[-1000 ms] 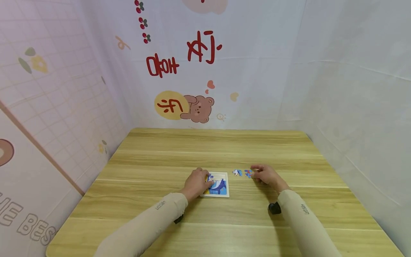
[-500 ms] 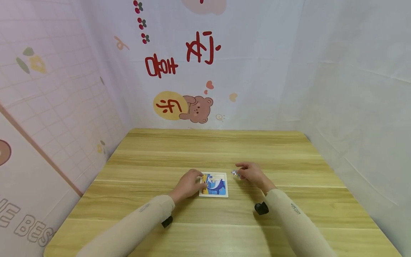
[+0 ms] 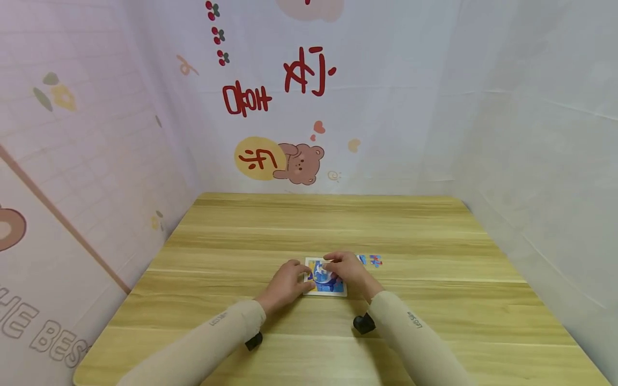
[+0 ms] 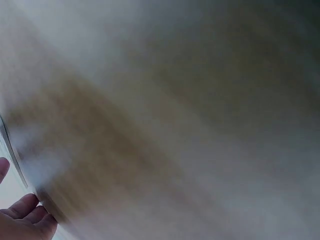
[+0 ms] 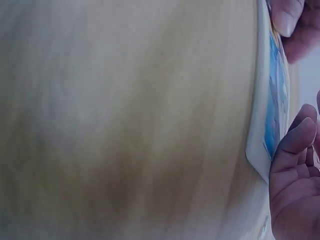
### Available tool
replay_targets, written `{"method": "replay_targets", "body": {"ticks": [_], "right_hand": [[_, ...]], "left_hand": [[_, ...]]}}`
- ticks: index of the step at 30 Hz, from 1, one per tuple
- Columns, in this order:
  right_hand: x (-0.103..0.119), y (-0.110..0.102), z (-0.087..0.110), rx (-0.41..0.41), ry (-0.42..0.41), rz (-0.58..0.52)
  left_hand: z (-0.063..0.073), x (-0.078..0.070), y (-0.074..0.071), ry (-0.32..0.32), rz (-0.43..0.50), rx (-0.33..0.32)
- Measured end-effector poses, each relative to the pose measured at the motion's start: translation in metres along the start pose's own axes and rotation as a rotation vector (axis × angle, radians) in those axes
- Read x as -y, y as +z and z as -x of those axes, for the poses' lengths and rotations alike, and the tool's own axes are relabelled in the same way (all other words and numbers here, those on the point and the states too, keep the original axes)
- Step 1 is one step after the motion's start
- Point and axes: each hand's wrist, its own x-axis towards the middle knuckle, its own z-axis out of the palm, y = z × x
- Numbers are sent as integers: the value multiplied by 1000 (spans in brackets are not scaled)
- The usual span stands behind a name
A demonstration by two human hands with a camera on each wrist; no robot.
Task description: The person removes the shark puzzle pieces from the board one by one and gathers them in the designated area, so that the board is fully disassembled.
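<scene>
A square jigsaw puzzle board with a white rim and a blue and yellow sea picture lies on the table. My left hand holds its left edge, the thumb resting on the picture. In the left wrist view, the left hand's fingers lie along the board's edge. Over the board's upper right is my right hand, thumb and fingers bent together in a pinch. The puzzle piece between them is mostly hidden. From the right wrist, the right hand appears close above the board's picture.
Just right of the board lie two loose puzzle pieces: a blue one, partly hidden by the right hand, and a red and blue one. The wooden table meets a printed cloth wall at the back.
My right hand has moved left from beside the loose pieces to above the board. Both loose pieces show again at the right. The left hand stays at the board's left edge, its fingers slightly shifted.
</scene>
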Motion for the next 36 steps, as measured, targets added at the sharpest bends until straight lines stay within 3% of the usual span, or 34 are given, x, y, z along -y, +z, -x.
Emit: {"method": "replay_targets", "body": {"ticks": [3, 10, 15, 36], "right_hand": [[2, 4, 1, -2, 9, 4], [0, 5, -2, 21, -10, 153], [0, 6, -5, 14, 2, 202], [2, 8, -5, 3, 62, 98]], "left_hand": [[-1, 1, 0, 12, -13, 3], [-1, -1, -1, 34, -38, 9], [-2, 0, -1, 34, -51, 15], [-2, 0, -1, 56, -101, 26]]}}
